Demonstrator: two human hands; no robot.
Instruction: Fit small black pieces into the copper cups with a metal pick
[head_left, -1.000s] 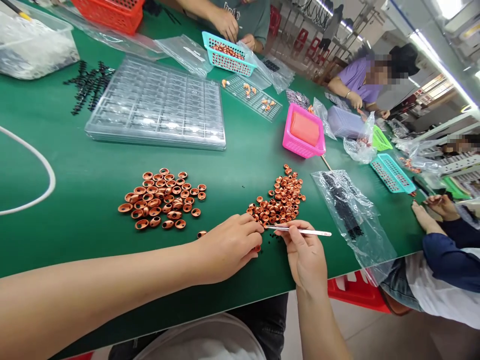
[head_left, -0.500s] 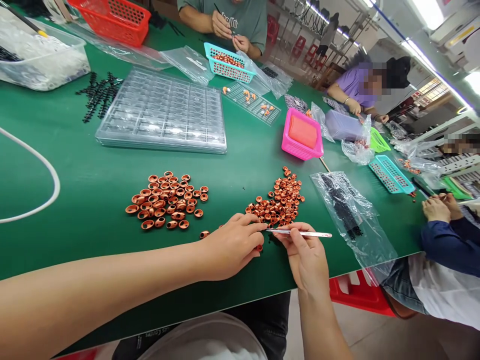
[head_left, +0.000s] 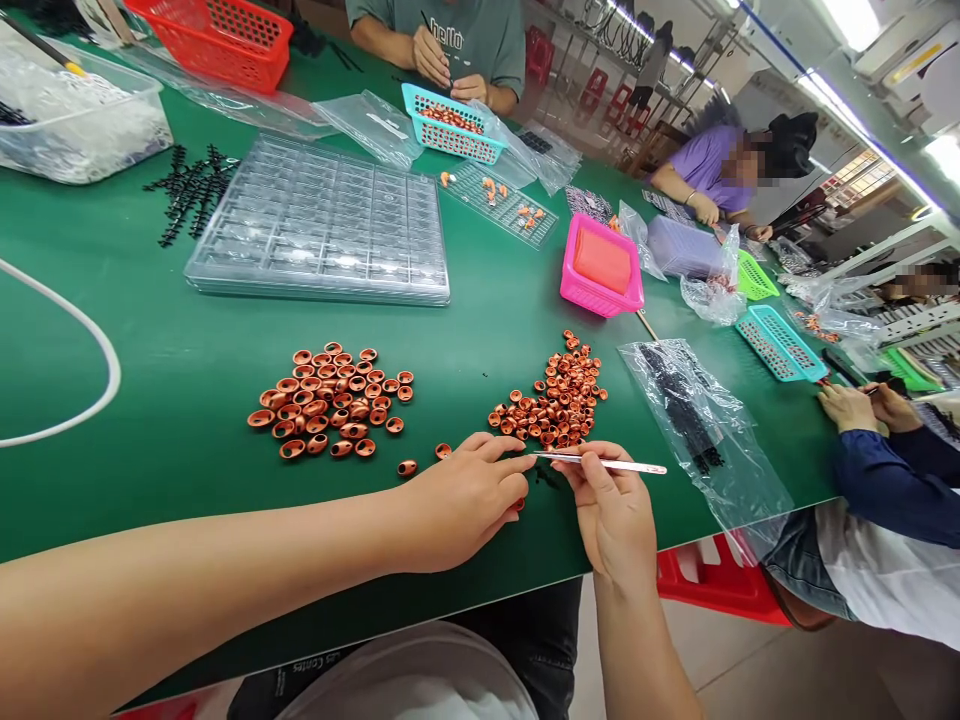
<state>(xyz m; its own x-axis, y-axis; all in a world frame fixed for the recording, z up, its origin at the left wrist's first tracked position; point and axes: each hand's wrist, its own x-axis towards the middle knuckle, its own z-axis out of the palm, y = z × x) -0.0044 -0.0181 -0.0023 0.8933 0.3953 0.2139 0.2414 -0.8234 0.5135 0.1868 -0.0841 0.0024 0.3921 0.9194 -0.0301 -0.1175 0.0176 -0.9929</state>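
My left hand (head_left: 469, 505) rests palm down near the table's front edge, fingers bent together. A copper-coloured, hollow oval piece (head_left: 520, 505) shows between its thumb and index finger, mostly hidden. My right hand (head_left: 611, 505) is closed on white tweezers (head_left: 622, 465), whose thin tips point left and meet my left fingertips. Whether the tips grip anything is too small to tell. Just beyond both hands lies a heap of small copper-coloured pieces (head_left: 562, 400). A looser group of larger ones (head_left: 330, 400) spreads to the left, and two single pieces (head_left: 407, 468) lie beside my left wrist.
Stacked clear compartment trays (head_left: 322, 220) stand behind the pieces. Further right are a pink basket (head_left: 592, 295) and a clear bag of black parts (head_left: 682, 410). Small black bits (head_left: 547, 478) lie under the tweezers. Co-workers sit across the table and at the right (head_left: 892, 470).
My left hand has shifted slightly, so a second loose copper piece beside it shows more fully. The tweezers stay at my left fingertips. The right-hand co-worker's hands have moved a little left.
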